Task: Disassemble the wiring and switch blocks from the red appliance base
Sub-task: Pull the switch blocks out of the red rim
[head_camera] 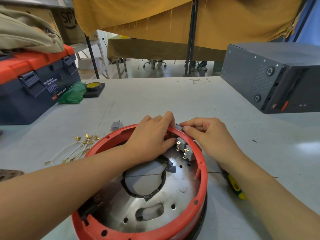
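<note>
Pinching one switch block (178, 126) at the red base (202, 172) rim, both hands (left hand (152, 135), right hand (207, 134)).

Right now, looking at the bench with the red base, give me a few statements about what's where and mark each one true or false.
1. Both hands work at the far rim of the red base. True: the left hand and the right hand meet at a switch block there.
2. The loose white wires lie inside the base. False: they lie on the table, left of it.
3. One grey switch sits on the table outside the rim. True.
4. The toolbox stands on the right. False: on the left.
5. The right hand holds the yellow-handled tool. False: the tool lies on the table.
</note>
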Demonstrator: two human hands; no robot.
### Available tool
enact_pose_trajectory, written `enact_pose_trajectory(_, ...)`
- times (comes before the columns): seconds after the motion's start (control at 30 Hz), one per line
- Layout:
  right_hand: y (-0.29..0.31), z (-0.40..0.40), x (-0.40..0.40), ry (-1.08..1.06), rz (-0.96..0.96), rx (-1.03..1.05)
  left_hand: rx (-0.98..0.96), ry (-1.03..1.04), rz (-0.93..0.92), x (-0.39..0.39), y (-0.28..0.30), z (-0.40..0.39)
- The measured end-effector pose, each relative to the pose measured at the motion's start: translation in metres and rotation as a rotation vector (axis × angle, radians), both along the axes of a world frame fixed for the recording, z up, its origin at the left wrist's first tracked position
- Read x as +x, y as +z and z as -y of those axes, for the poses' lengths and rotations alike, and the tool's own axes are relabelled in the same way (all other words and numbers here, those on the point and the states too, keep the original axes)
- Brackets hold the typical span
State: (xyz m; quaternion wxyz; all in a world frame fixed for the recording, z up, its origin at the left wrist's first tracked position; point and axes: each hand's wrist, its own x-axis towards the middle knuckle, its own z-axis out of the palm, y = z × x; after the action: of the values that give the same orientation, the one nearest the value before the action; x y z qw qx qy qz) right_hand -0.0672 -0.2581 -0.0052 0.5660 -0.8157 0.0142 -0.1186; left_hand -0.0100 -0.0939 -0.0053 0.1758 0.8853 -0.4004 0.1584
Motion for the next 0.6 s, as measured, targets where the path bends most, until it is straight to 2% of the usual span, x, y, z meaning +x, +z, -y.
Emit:
enact_pose_trajectory(0.17, -0.002, 0.0, 0.002, 0.002, 0.01, -0.014, 0.01, -0.023, -0.076, -0.002, 0.005, -0.002)
enact_pose_trajectory(0.6, -0.001, -0.001, 0.004, -0.033, 0.017, 0.068, -0.136, -0.082, -0.385, -0.001, 0.019, -0.007)
